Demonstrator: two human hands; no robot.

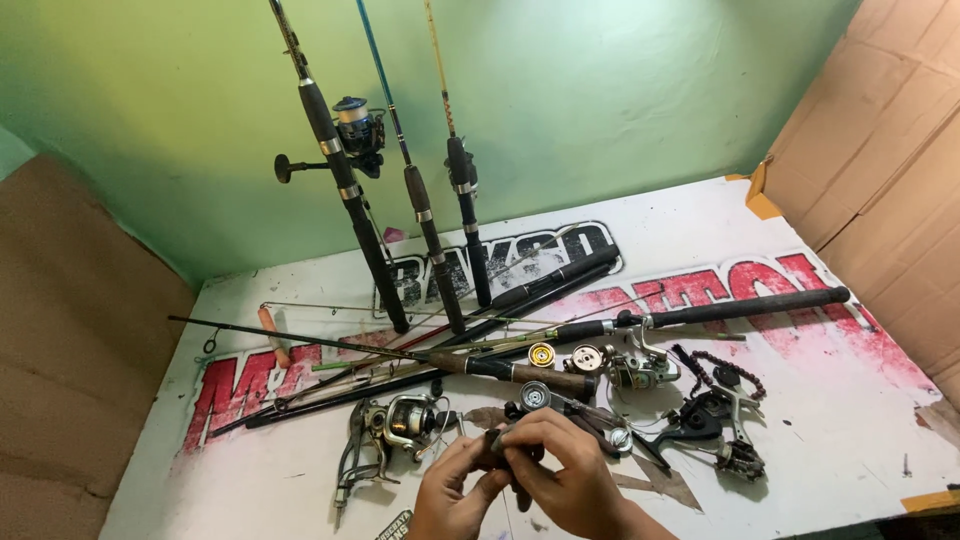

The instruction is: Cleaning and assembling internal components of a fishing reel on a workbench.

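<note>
At the near edge of the table, the left hand and right hand are both curled closed around a small dark reel part, held just above the surface. Open room lies toward the near right corner and the near left edge. The tabletop is a white sign board with large red and black lettering, and brown cardboard stands along the right edge.
</note>
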